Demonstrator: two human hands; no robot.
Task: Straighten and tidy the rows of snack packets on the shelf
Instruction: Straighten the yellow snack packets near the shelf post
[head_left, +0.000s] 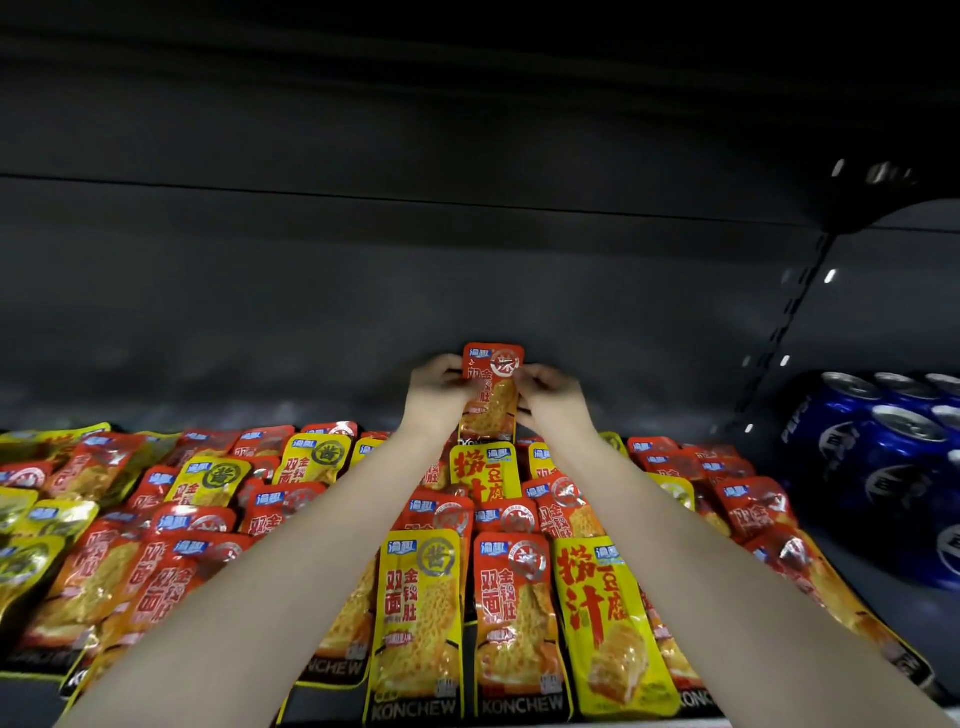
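Red packet, one, upright, pinched by left hand, right hand

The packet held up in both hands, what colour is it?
Red packet, pinched by the left hand and right hand; head view.

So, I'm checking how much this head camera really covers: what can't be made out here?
Head view only:
- Red packet: its side edges are covered by the left hand and right hand pinching it.
- Packets in the middle rows: partly hidden under both forearms.
- Blue cans: cut off by the right edge, so no count.
- Small print on the packets: too small and blurred.
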